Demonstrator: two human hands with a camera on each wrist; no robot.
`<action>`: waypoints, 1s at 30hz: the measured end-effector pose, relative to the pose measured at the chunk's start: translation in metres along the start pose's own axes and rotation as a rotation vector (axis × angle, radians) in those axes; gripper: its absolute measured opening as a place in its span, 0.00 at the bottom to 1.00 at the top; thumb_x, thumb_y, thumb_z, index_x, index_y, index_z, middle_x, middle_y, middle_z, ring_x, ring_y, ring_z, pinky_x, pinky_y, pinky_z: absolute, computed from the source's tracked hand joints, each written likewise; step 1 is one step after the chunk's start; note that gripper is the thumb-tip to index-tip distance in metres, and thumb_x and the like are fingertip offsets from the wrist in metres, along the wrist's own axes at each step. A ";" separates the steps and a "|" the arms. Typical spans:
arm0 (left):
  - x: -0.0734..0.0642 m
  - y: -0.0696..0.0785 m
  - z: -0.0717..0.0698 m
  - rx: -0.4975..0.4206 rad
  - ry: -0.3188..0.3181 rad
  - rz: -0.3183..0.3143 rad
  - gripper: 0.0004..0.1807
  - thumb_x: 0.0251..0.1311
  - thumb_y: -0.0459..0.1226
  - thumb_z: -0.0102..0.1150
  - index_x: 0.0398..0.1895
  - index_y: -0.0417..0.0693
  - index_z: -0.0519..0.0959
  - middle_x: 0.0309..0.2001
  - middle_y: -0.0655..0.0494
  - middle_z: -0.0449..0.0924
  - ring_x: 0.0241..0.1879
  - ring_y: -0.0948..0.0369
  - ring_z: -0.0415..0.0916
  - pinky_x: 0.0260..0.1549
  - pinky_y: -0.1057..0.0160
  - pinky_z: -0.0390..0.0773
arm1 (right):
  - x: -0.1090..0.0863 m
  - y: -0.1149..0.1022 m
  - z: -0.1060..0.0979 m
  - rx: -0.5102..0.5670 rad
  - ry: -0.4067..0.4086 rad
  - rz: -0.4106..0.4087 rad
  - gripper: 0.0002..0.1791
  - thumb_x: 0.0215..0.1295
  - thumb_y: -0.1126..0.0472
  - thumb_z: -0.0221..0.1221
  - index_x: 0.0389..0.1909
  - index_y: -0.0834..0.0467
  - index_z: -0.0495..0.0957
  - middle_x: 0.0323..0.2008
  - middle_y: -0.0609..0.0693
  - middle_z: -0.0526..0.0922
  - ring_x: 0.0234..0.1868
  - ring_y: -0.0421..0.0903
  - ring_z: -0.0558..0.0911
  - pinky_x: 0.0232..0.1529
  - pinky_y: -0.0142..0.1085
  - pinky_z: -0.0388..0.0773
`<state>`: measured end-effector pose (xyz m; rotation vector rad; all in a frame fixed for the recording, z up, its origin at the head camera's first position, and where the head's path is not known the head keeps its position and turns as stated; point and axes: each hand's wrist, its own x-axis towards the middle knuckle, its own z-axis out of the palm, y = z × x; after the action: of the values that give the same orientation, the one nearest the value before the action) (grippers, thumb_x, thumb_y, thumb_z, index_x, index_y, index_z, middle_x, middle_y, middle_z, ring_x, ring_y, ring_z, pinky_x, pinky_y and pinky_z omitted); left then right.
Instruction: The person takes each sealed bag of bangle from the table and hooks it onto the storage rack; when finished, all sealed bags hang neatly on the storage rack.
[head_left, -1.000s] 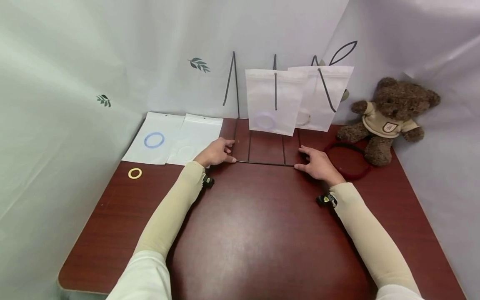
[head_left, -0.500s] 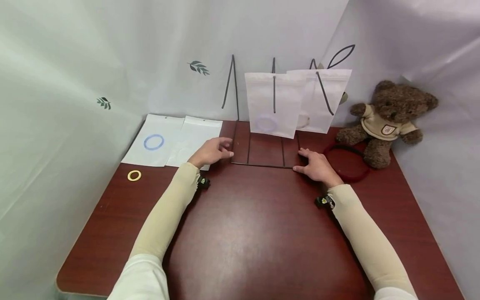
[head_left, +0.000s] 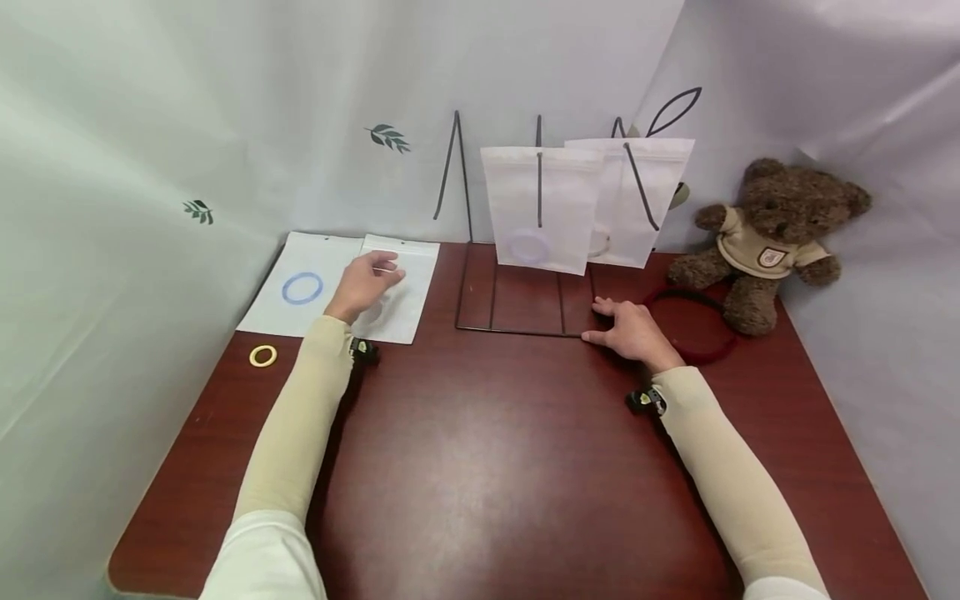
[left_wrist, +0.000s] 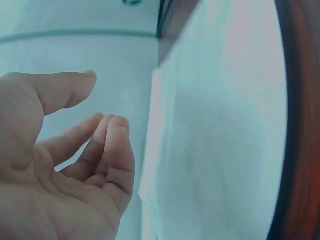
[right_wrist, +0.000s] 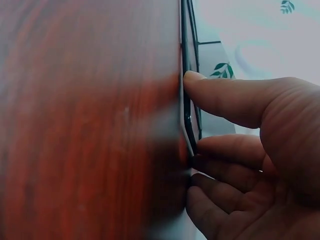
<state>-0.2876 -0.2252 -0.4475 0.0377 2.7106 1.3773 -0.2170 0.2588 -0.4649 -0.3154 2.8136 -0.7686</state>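
My left hand [head_left: 366,283] hovers over the right one of two white zip bags [head_left: 411,304] lying flat at the back left. Its fingers are loosely bent, with nothing between thumb and fingertips in the left wrist view. The other flat bag [head_left: 266,312] shows a blue ring [head_left: 284,290] through its front. My right hand [head_left: 632,331] grips the front right corner of a black wire rack [head_left: 517,332], thumb on the front wire [right_wrist: 186,100] and fingers at the bend. Two white bags, a front one [head_left: 510,200] and one behind it [head_left: 637,242], hang from the rack's hooks.
A yellow ring [head_left: 263,366] lies on the dark red table [head_left: 465,467], left of the left forearm. Right of the rack are a dark red hoop [head_left: 697,359] and a brown teddy bear [head_left: 772,242] leaning at the white curtain wall [head_left: 300,100]. The rack's left hook [head_left: 446,167] holds no bag.
My left hand has come off the rack's front left corner and moved left over the flat bags. My right hand stays at the right corner. The head view has shifted slightly.
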 end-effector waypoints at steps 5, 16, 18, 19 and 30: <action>0.011 -0.014 -0.015 -0.023 0.076 -0.047 0.30 0.74 0.42 0.63 0.75 0.42 0.72 0.64 0.40 0.78 0.66 0.46 0.77 0.59 0.50 0.79 | 0.000 0.001 0.000 -0.018 0.012 -0.013 0.40 0.68 0.49 0.71 0.74 0.65 0.71 0.75 0.64 0.71 0.80 0.65 0.63 0.79 0.60 0.59; 0.044 -0.022 -0.036 0.079 0.096 -0.151 0.39 0.70 0.43 0.67 0.79 0.40 0.65 0.72 0.38 0.72 0.71 0.42 0.69 0.72 0.45 0.69 | 0.001 0.001 0.000 -0.040 0.004 -0.022 0.40 0.67 0.50 0.71 0.74 0.65 0.71 0.75 0.63 0.71 0.80 0.65 0.64 0.79 0.59 0.60; 0.052 -0.021 -0.038 0.079 0.086 -0.178 0.40 0.70 0.43 0.67 0.80 0.40 0.64 0.75 0.38 0.69 0.74 0.41 0.67 0.74 0.44 0.67 | 0.002 0.001 0.000 -0.044 0.006 -0.020 0.40 0.67 0.50 0.71 0.74 0.65 0.71 0.75 0.63 0.71 0.79 0.65 0.65 0.79 0.59 0.60; 0.055 -0.021 -0.038 0.074 0.079 -0.193 0.40 0.71 0.43 0.66 0.81 0.40 0.63 0.76 0.38 0.68 0.75 0.41 0.65 0.75 0.44 0.66 | 0.002 0.001 0.000 -0.045 0.006 -0.019 0.40 0.67 0.50 0.71 0.74 0.65 0.71 0.75 0.63 0.71 0.79 0.64 0.65 0.79 0.59 0.61; 0.085 -0.026 -0.030 0.161 0.064 -0.204 0.47 0.63 0.39 0.74 0.80 0.35 0.59 0.76 0.32 0.65 0.75 0.36 0.64 0.76 0.40 0.65 | 0.001 -0.002 0.001 -0.039 0.023 -0.011 0.40 0.65 0.50 0.73 0.73 0.65 0.73 0.74 0.64 0.71 0.79 0.64 0.66 0.77 0.58 0.64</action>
<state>-0.3744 -0.2586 -0.4577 -0.2668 2.7779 1.1226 -0.2174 0.2566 -0.4653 -0.3302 2.8537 -0.7242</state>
